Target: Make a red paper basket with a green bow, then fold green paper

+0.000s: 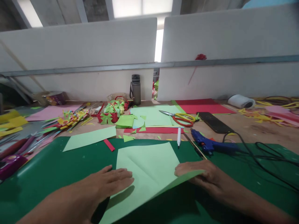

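A light green sheet of paper (144, 165) lies on the dark green mat (81, 168), with a diagonal crease across it. My left hand (112, 180) reaches over the sheet's left side, fingers stretched out flat and holding nothing. On the right, my right hand (198, 174) grips the paper's right corner, which curls up off the mat over the fingers. Beyond the sheet are a white marker (179, 137), a small red paper strip (109, 145) and a light green paper piece (91, 138).
A blue glue gun (210, 143) with a black cable lies at right, near a phone (215, 122). Scissors (179, 118) rest on stacked green sheets. Behind stand a grey bottle (136, 90) and a red basket (107, 117). Red paper (203, 105) lies at the back.
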The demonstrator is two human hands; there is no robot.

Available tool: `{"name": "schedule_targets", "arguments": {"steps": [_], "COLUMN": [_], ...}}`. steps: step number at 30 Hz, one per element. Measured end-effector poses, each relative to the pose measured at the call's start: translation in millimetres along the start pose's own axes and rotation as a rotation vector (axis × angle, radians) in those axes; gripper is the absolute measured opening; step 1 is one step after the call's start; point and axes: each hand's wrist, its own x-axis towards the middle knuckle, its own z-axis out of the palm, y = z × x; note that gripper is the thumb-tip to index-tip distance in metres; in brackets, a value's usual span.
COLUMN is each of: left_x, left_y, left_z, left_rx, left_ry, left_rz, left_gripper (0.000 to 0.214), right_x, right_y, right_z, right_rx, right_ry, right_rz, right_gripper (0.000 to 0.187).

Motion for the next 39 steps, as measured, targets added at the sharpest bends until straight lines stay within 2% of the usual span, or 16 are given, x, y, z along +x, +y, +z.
{"name": "schedule_targets", "arguments": {"steps": [2, 4, 5, 9, 12, 14, 15, 18, 22, 25, 27, 29, 31, 33, 36, 39], "left_x": [9, 20, 24, 29, 28, 30, 31, 34, 35, 40, 46, 52, 57, 60, 61, 60], "left_y": [-7, -10, -10, -7, -8, -11, -12, -9, 4, 10, 10, 11, 11, 10, 6, -2], "left_z": [17.8, 32.4, 37.4, 42.6, 41.6, 42.2, 42.5, 39.2, 25.7, 18.4, 15.5, 11.8, 6.7, 2.2, 3.7, 16.8], "left_rx": [-0.009, 0.05, 0.08, 0.111, 0.076, 0.053, 0.042, -0.037, -0.146, -0.129, -0.193, -0.321, -0.474, -0.6, -0.631, -0.451], "left_ry": [0.113, 0.193, 0.251, 0.37, 0.399, 0.409, 0.414, 0.456, 0.484, 0.543, 0.527, 0.482, 0.442, 0.434, 0.495, 0.556], "left_rz": [0.051, 0.192, 0.2, 0.181, 0.162, 0.129, 0.114, 0.051, -0.133, -0.12, -0.17, -0.313, -0.442, -0.469, -0.445, -0.48], "left_gripper": [0.075, 0.051, 0.04, 0.033, 0.03, 0.026, 0.026, 0.038, 0.039, 0.038, 0.038, 0.034, 0.023, 0.015, 0.052, 0.073], "right_x": [0, 1, 2, 4, 4, 4, 4, 4, 7, 10, 11, 12, 12, 13, 16, 20], "right_y": [-5, -9, -9, 3, 9, 5, 1, -10, -10, -3, 0, 3, 5, 7, 12, 18], "right_z": [-2, -3, -3, 3, 6, 5, 4, 1, 5, 10, 14, 18, 21, 24, 26, 27], "right_rx": [0.004, 0.009, 0.006, -0.084, -0.071, -0.032, -0.032, -0.05, 0.079, 0.249, 0.362, 0.453, 0.516, 0.505, 0.37, 0.179], "right_ry": [-0.039, -0.054, -0.057, -0.062, -0.047, -0.052, -0.056, -0.002, 0.04, 0.104, 0.124, 0.117, 0.133, 0.205, 0.325, 0.344], "right_rz": [0.003, -0.041, -0.083, -0.266, -0.319, -0.223, -0.124, 0.11, 0.262, 0.345, 0.388, 0.442, 0.514, 0.565, 0.552, 0.442], "right_gripper": [0.043, 0.042, 0.04, 0.021, 0.021, 0.029, 0.032, 0.03, 0.024, 0.02, 0.025, 0.033, 0.053, 0.074, 0.083, 0.063]}}
